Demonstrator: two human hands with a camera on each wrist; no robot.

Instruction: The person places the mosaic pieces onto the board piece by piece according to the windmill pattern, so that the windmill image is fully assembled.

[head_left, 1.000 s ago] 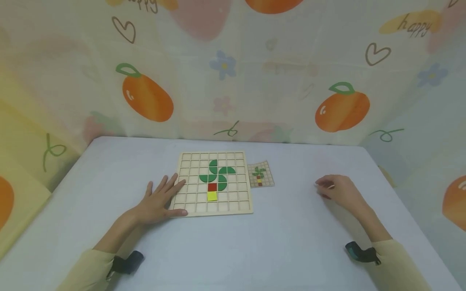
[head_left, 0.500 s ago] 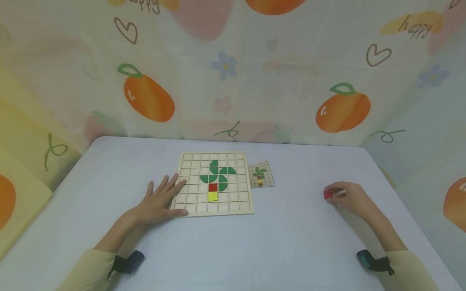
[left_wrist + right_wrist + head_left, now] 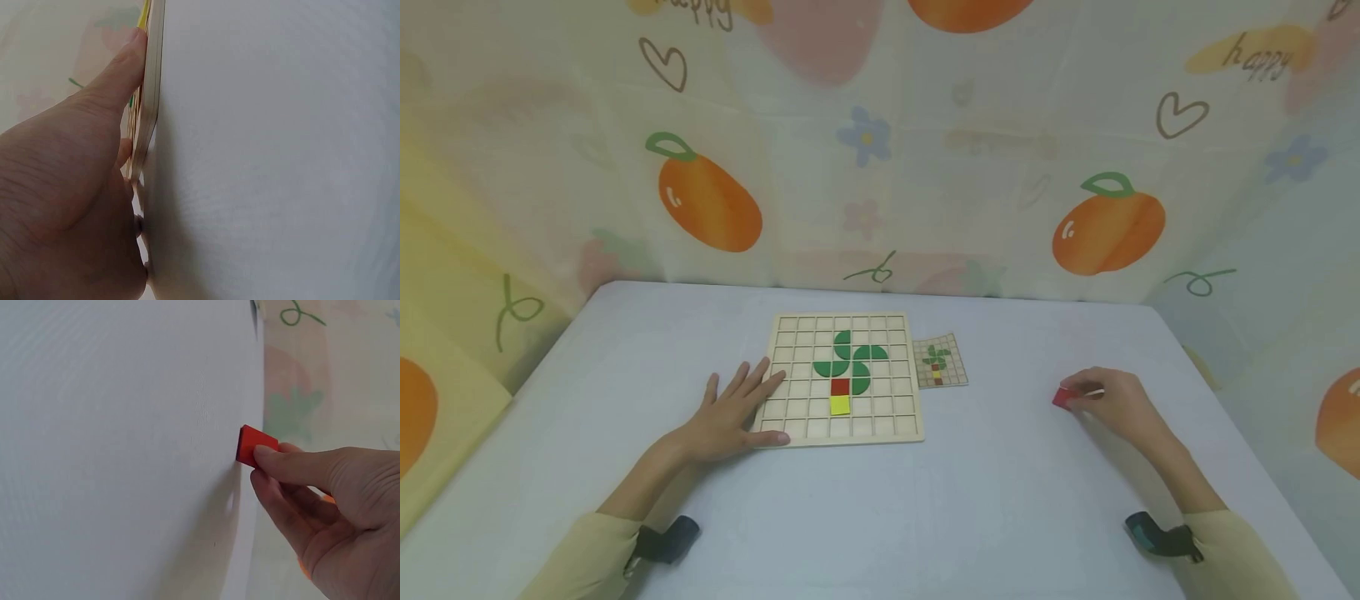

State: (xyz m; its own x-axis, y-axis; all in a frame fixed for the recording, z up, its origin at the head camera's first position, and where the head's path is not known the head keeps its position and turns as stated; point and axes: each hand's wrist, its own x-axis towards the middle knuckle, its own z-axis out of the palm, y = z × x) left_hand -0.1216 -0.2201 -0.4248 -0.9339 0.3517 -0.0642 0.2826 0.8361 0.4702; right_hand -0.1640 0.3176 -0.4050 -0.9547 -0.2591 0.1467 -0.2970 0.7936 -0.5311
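Observation:
My left hand lies with spread fingers over the left edge of a wooden grid board, its thumb on the board's near left corner. In the board sit several green quarter-circle pieces forming a pinwheel, with a red square and a yellow square below them. To the right, my right hand pinches a red square tile between thumb and fingers, tilted close over the table. The left wrist view shows the left thumb along the board's edge.
A small pattern card with a printed pinwheel lies against the board's right edge. The white table ends at a fruit-print curtain behind and at the sides.
My right hand first moved back to the right and toward me, bringing the red tile into sight, then shifted slightly left with it. My left hand stays on the board.

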